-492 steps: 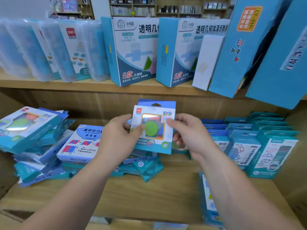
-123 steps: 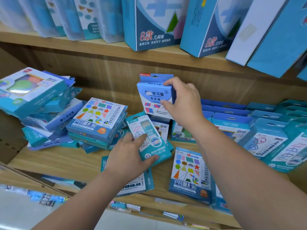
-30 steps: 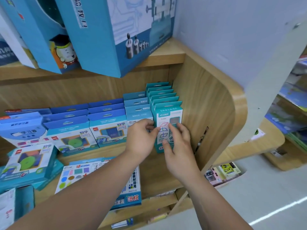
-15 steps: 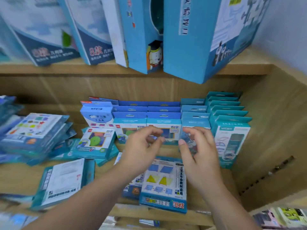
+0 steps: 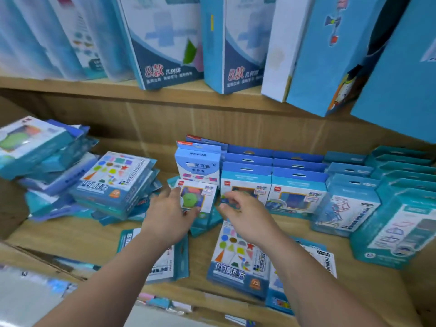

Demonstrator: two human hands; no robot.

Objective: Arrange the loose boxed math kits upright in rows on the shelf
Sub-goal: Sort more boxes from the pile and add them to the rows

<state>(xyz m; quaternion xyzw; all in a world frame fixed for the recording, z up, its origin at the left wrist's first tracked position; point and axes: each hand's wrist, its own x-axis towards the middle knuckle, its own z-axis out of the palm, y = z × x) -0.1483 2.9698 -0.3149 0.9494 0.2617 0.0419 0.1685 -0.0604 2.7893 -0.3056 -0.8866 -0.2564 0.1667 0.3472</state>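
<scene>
A small kit with a green circle [image 5: 197, 197] leans on flat boxes at the middle of the wooden shelf [image 5: 70, 232]. My left hand [image 5: 168, 217] holds it, with the thumb across its lower front and the fingers at its left edge. My right hand [image 5: 245, 214] hovers just right of it with loosely curled fingers and holds nothing. Behind stand upright rows of blue kits [image 5: 297, 185] and teal kits [image 5: 401, 204]. A shape-tile kit [image 5: 238, 258] lies flat under my right wrist, and another flat kit [image 5: 165, 263] lies under my left forearm.
A messy pile of flat kits [image 5: 113, 182] fills the shelf's left side, with a taller stack [image 5: 35, 147] at the far left. Large blue boxes [image 5: 169, 38] stand on the upper shelf and overhang at the right. The shelf's front edge is just below my forearms.
The view has swung left from the right-hand rows to the shelf's middle. Both hands moved down and forward, and my left hand has closed on the green-circle kit.
</scene>
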